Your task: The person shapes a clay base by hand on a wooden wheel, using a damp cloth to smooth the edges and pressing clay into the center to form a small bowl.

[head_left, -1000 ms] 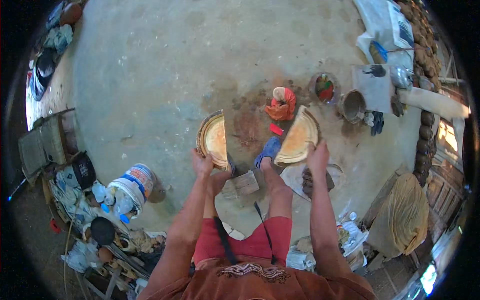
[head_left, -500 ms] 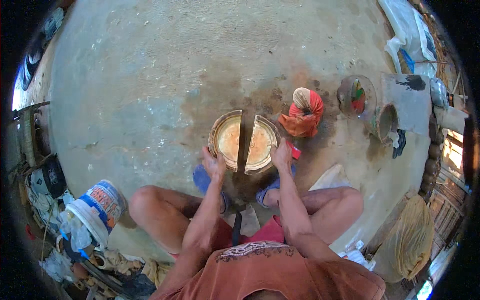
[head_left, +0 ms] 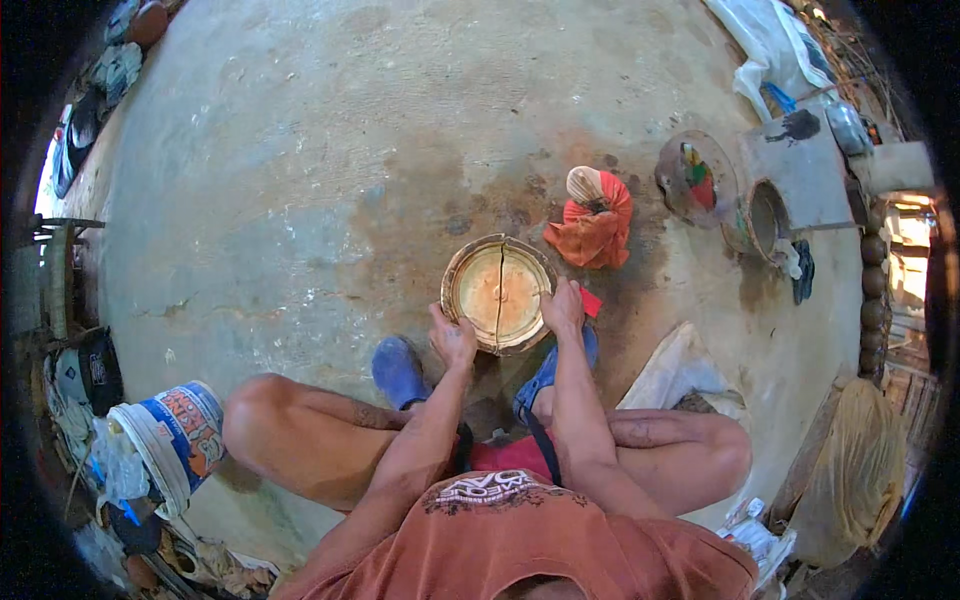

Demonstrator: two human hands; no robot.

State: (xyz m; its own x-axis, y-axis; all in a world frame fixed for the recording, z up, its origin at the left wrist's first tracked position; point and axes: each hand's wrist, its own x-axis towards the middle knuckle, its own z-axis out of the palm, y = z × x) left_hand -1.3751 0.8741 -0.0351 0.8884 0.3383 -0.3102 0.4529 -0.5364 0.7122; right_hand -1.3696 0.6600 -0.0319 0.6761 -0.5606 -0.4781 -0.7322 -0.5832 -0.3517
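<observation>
A round, pale dish-like piece with a darker rim rests low over the stained floor, split down the middle into a left half [head_left: 473,295] and a right half [head_left: 525,295] that meet along a thin crack. My left hand [head_left: 453,336] grips the lower left edge of the left half. My right hand [head_left: 562,308] grips the right edge of the other half. A small red object [head_left: 589,303] lies just beside my right hand. Behind it sits a red cloth bundle [head_left: 589,240] with a pale top. My blue clogs [head_left: 400,372] are on either side below the dish.
At the right stand a dirty round pot [head_left: 764,215], a shallow pan [head_left: 680,165] with coloured contents and a grey board [head_left: 795,180]. A white bucket [head_left: 175,440] with plastic bags is at my lower left. A draped tan cloth [head_left: 840,475] is at the lower right.
I have gone from standing with the halves held apart to squatting. The two halves have moved toward each other and now meet edge to edge, with a hand still on each.
</observation>
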